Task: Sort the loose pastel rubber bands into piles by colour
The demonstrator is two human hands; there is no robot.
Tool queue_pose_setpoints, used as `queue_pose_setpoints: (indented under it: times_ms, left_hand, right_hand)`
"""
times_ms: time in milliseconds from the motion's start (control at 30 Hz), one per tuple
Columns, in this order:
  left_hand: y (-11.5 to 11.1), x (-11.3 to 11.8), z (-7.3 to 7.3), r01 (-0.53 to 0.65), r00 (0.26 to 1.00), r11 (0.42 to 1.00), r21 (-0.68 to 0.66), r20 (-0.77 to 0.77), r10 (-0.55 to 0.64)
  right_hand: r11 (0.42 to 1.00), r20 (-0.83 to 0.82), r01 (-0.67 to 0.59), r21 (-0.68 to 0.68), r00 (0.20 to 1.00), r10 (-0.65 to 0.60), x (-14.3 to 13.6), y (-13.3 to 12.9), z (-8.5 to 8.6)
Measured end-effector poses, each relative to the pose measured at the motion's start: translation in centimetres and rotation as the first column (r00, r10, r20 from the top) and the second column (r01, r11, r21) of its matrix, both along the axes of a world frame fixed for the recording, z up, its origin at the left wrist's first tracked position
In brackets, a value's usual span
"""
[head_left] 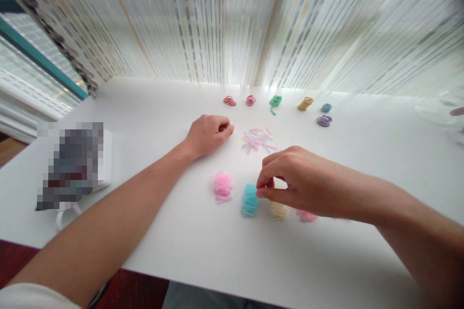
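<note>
My left hand [208, 133] rests on the white table [174, 227] with its fingers curled and the thumb against the index finger. Whether anything is inside is hidden. Just right of it lies a loose heap of pale, mixed-colour thin bands [258, 140]. My right hand [293, 178] is pinched, fingertips at the upper right edge of a neat blue bundle of thin bands [250, 200]; nothing shows clearly between them. Left of that sits a fluffy pink bundle [222, 187]. A pale yellow bundle [279, 211] and another pink one [306, 216] are partly covered by my right hand.
Along the back lie small coiled bands: red [229, 101], pink-red [250, 100], green [276, 103], mustard [305, 103], teal [326, 107] and purple [324, 120]. A pixelated object [74, 164] on a white stand is at left. A striped curtain [232, 19] hangs behind the table.
</note>
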State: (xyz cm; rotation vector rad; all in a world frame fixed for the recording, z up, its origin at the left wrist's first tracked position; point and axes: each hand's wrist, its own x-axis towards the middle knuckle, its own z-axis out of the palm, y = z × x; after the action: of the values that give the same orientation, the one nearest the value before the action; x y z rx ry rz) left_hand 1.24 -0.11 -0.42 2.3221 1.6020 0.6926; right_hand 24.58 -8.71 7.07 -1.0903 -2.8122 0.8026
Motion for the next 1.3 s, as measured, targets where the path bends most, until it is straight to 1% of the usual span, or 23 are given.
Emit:
queue_pose_setpoints:
  times_ms: [267, 500, 700, 900, 1167, 1300]
  left_hand:
    - [0.07, -0.02, 0.00, -0.008, 1.000, 1.000, -0.003, -0.013, 0.008]
    - [0.14, -0.05, -0.04, -0.005, 1.000, 1.000, -0.001, -0.007, 0.005]
    - [0.07, 0.00, 0.01, -0.005, 1.000, 1.000, -0.004, -0.001, 0.005]
    - [0.04, 0.02, 0.05, -0.003, 1.000, 1.000, -0.004, 0.000, 0.003]
    - [0.05, 0.01, 0.05, -0.007, 1.000, 1.000, -0.008, -0.009, 0.006]
    - [0.12, 0.01, 0.03, -0.004, 1.000, 1.000, -0.004, -0.011, 0.004]
  right_hand:
    - [1.000, 0.013, 0.006, -0.009, 1.000, -0.006, 0.01, 0.00, -0.03]
    - [0.999, 0.045, 0.017, -0.046, 0.999, -0.015, -0.13, -0.05, -0.07]
    - [1.000, 0.006, -0.005, -0.007, 1.000, 0.005, -0.09, 0.00, -0.15]
    - [1.000, -0.021, 0.006, 0.011, 1.000, -0.005, -0.09, 0.01, -0.35]
    - [1.000, 0.062, 0.007, -0.011, 0.998, -0.007, -0.26, -0.11, -0.05]
    - [1.000, 0.047, 0.001, 0.006, 0.999, -0.001, -0.06, -0.09, 0.08]
